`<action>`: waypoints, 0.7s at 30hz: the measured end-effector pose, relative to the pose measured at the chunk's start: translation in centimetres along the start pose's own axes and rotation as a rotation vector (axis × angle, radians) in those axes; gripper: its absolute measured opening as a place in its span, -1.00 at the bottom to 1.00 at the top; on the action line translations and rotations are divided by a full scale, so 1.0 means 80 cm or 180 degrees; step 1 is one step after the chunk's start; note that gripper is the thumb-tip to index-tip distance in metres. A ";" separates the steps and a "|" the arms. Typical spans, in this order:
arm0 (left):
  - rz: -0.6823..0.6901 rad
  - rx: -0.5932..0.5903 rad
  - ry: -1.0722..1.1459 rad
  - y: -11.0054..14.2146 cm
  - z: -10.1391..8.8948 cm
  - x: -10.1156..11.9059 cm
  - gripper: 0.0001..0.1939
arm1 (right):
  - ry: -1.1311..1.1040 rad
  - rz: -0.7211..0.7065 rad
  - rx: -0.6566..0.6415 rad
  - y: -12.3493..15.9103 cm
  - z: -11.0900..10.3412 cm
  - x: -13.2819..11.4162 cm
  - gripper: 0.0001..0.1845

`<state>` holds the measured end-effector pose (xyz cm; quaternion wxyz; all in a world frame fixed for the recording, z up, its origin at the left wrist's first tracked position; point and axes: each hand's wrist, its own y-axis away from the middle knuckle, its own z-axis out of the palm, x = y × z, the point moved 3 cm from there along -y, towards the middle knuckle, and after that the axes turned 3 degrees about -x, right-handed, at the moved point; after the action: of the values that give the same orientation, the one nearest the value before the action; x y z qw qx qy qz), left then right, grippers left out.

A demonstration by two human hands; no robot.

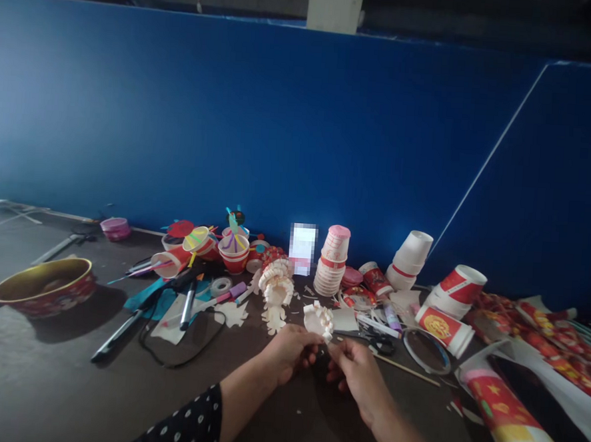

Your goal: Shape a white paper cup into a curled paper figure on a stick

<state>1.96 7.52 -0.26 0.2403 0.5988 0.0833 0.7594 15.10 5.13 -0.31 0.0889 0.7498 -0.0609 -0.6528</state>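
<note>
Near the middle of the table, my left hand [291, 351] and my right hand [355, 367] meet with fingers pinched at the lower edge of a white curled paper piece [318, 318]. Its upper part is bumpy with small curls. My fingers partly hide where they grip it. Just behind it stands a figure covered in white paper curls [275, 292], with a red patterned part at its top. Scissors with black handles [382, 345] lie right of the paper piece, beyond my right hand.
Stacked paper cups [330, 270] stand at the back, with more cups [407, 264] to the right. A gold-rimmed bowl [45, 292] sits left. Tape [221, 286], a pen [188, 304] and decorated cups [233, 254] lie between. A red-yellow cup stack [508, 414] lies front right. A blue partition [281, 127] rises behind.
</note>
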 end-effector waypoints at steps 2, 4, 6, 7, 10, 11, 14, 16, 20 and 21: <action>-0.0052 0.0019 0.0008 0.000 0.000 0.000 -0.67 | 0.0049 -0.0063 0.0022 0.000 0.001 -0.001 -0.62; -0.0092 0.0028 0.0010 0.001 0.001 0.000 -0.65 | 0.0097 -0.0086 0.0048 0.000 0.001 -0.002 -0.62; -0.0112 0.0032 0.0010 0.002 0.001 0.000 -0.65 | 0.0126 -0.0075 0.0067 0.000 0.002 -0.002 -0.61; -0.0116 0.0034 0.0011 0.002 0.001 0.001 -0.66 | 0.0126 -0.0070 0.0069 0.000 0.002 -0.002 -0.60; -0.0125 0.0031 0.0017 0.005 0.002 0.002 -0.67 | 0.0114 -0.0107 0.0071 0.000 0.002 -0.001 -0.59; -0.0126 0.0022 0.0024 0.006 0.002 0.002 -0.68 | 0.0120 -0.0122 0.0076 0.000 0.002 -0.001 -0.58; -0.0144 -0.0022 0.0074 0.007 0.004 0.002 -0.71 | 0.0165 -0.0155 0.0104 0.000 0.002 0.000 -0.55; -0.0170 -0.0059 0.0130 0.006 0.005 0.001 -0.71 | 0.0190 -0.0177 0.0128 -0.001 0.002 0.000 -0.53; -0.0230 -0.0149 0.0254 0.005 0.006 0.000 -0.74 | 0.0182 -0.0256 0.0139 -0.002 0.002 0.001 -0.52; -0.0246 -0.0165 0.0275 0.005 0.006 -0.001 -0.75 | 0.0187 -0.0288 0.0126 -0.002 0.001 0.001 -0.51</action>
<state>2.35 7.05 -0.01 0.2811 0.5555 0.0969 0.7766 15.00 5.30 -0.45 0.0462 0.7723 -0.0373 -0.6325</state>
